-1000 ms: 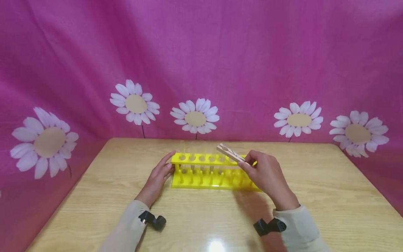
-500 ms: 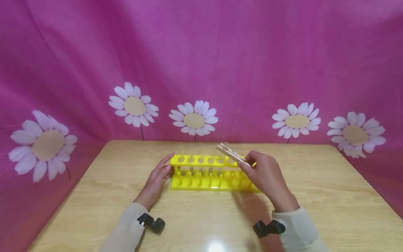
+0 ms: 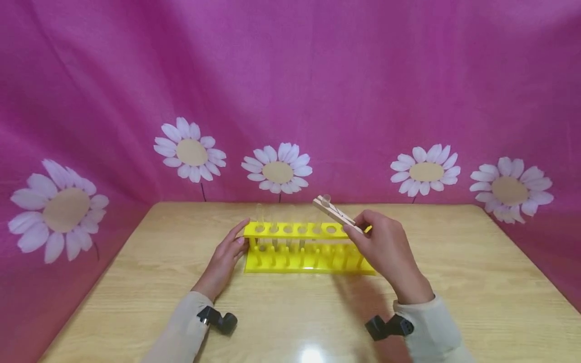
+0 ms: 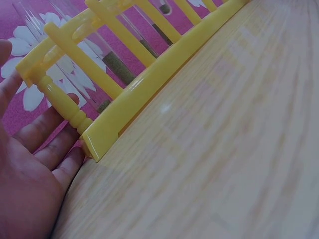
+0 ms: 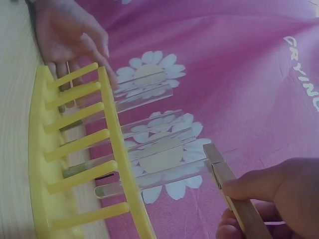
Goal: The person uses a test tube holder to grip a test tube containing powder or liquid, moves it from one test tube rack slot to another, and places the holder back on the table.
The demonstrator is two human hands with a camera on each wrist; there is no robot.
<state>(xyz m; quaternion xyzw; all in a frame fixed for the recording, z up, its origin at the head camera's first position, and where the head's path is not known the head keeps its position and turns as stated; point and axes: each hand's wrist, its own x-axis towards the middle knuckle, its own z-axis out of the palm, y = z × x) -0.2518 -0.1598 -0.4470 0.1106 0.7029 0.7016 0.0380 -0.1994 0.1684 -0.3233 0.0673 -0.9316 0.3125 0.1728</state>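
My right hand [image 3: 386, 247] pinches the lower end of a wooden test tube holder [image 5: 234, 191]. The holder's upper end clasps a clear test tube [image 5: 172, 174] just below its mouth. That tube is raised in the yellow test tube rack [image 3: 313, 269]; its rounded bottom, with a little dark matter inside, hangs just under the rack's upper bar. My left hand [image 3: 222, 259] stays at the rack's left end, its extended fingers [image 4: 40, 127] touching the end post [image 4: 62, 104]. Several other tubes [image 4: 117, 67] stand in the rack with dark greenish contents at the bottom.
A light wood-grain table [image 3: 281, 317] bears the rack. Pink cloth [image 3: 354, 91] printed with white daisies hangs behind and at both sides. Both wrists carry black camera mounts [image 3: 218, 319] over pale sleeves.
My right hand has tilted the holder's upper end upward, and the clasped tube has come up with it. My left hand keeps its place at the rack's end.
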